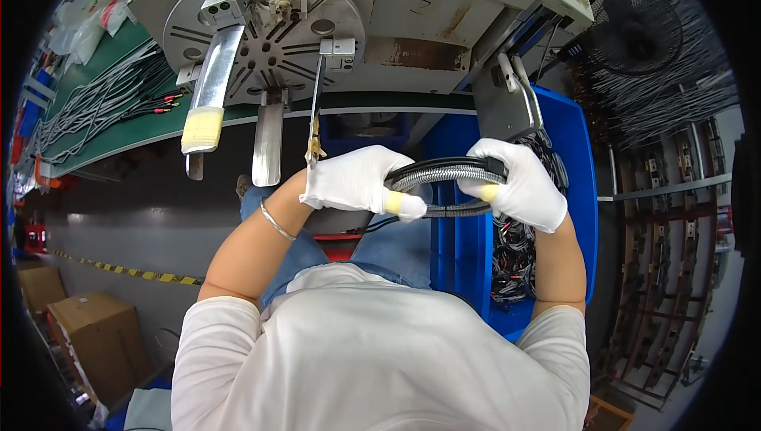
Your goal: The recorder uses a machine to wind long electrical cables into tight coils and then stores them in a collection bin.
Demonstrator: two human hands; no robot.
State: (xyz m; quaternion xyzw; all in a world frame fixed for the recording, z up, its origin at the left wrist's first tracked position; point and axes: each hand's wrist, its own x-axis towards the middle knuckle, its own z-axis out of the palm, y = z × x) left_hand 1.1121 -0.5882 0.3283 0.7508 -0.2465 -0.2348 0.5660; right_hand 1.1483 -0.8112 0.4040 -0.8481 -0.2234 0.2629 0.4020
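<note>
A coil of grey braided and black cable (445, 175) is held up over my lap between both hands. My left hand (361, 181), in a white glove with yellow tape on the thumb, is closed round the coil's left side. On the opposite side my right hand (519, 184), gloved and taped alike, grips the coil. Dark ties seem to bind the loop, and a loose black end hangs below my left hand. Just beyond my left hand stands a round metal winding plate (265, 31) with upright metal arms, one of them wrapped in yellow tape (203, 130).
A blue bin (572, 138) at my right holds several coiled cables (514, 261). Grey cables with red tips (103, 102) lie on the green bench (131, 142) at the left. A black fan (636, 28) stands far right, cardboard boxes (101, 336) lower left. A metal bracket (507, 106) juts out near my right hand.
</note>
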